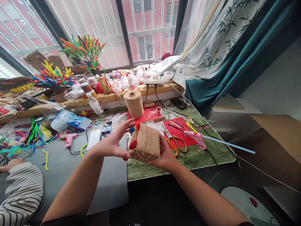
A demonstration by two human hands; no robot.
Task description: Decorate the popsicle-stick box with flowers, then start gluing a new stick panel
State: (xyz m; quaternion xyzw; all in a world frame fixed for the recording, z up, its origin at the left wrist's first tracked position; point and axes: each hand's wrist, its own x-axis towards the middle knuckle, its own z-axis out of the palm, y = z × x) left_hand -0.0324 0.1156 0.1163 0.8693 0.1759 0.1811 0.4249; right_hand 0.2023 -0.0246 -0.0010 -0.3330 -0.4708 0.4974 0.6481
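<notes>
A box wrapped in jute twine [147, 142], with red and blue pompoms on its left face, is held up between both my hands above the table's front edge. My left hand [115, 141] touches its left side with fingers spread, thumb underneath. My right hand [166, 155] cups its right and lower side from behind, fingers wrapped round it. A big spool of jute twine [134, 103] stands behind on a red sheet [147, 115]. Orange-handled scissors [176, 142] and a pink glue gun [197, 137] lie just right of the box.
Green patterned mat [199, 155] covers the table's right part. Second pink glue gun [70, 139], pipe cleaners [35, 131], bottle [95, 105] and clutter fill the left. A power strip [154, 82] sits on the sill. Another person's striped sleeve [22, 191] rests at lower left.
</notes>
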